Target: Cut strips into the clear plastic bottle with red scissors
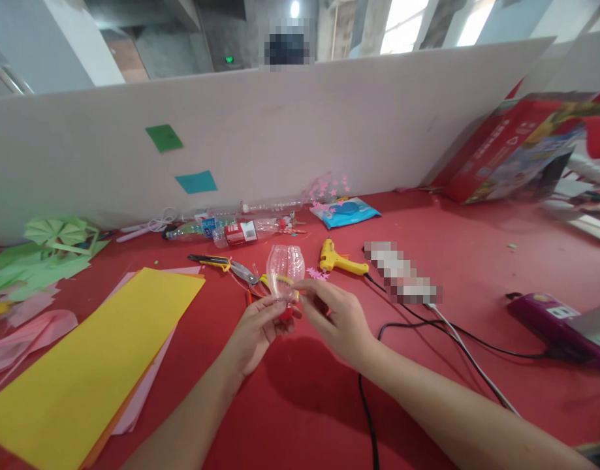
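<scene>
A clear plastic bottle piece (286,262) with a red cap at its lower end is held up above the red table, its wide end pointing away. My left hand (263,326) is closed around its narrow capped end. Beside the neck, the thumb and fingers of my right hand (333,316) are pinched together. A small yellow thing shows at those fingertips, too small to make out. Just behind the bottle piece lie scissors (243,271) and pink star cutouts (318,274).
A yellow glue gun (343,261) with a black cable lies right of the hands. Yellow paper (104,352) covers the left side. Plastic bottles (245,232) and a blue packet (351,212) lie along the white partition (280,137). A purple device (549,326) is at right.
</scene>
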A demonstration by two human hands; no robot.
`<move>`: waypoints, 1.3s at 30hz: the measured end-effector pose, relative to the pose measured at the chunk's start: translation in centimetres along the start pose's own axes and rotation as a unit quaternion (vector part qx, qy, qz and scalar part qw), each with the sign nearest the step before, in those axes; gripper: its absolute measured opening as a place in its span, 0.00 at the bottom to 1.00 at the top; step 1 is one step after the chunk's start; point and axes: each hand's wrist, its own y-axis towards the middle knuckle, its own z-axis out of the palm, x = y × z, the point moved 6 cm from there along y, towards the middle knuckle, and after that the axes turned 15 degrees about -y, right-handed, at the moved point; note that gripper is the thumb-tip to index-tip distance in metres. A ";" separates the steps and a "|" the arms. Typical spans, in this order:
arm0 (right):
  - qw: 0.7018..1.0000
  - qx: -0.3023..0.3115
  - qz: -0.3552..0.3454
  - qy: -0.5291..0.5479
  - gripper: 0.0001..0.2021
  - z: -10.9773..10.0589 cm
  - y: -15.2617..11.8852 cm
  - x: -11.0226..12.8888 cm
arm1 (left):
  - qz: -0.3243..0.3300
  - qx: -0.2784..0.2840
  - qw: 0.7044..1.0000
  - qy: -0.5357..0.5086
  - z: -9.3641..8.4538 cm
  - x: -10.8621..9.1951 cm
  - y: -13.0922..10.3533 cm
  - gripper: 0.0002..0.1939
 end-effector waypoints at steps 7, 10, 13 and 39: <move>0.999 0.023 0.034 -0.020 0.12 0.3 0.1 -0.3 | 0.001 0.001 1.000 0.018 0.0 0.1 0.1 0.13; 0.998 0.035 0.048 -0.008 0.11 0.5 0.1 -0.4 | 0.003 -0.001 1.000 0.029 0.1 0.0 0.1 0.14; 0.996 0.045 0.075 0.016 0.11 0.8 0.0 -0.6 | 0.006 -0.006 0.999 0.036 0.2 -0.1 0.0 0.14; 0.985 0.077 0.151 0.032 0.06 1.2 -0.2 -1.5 | -0.018 0.015 0.999 0.024 0.4 0.2 -0.2 0.09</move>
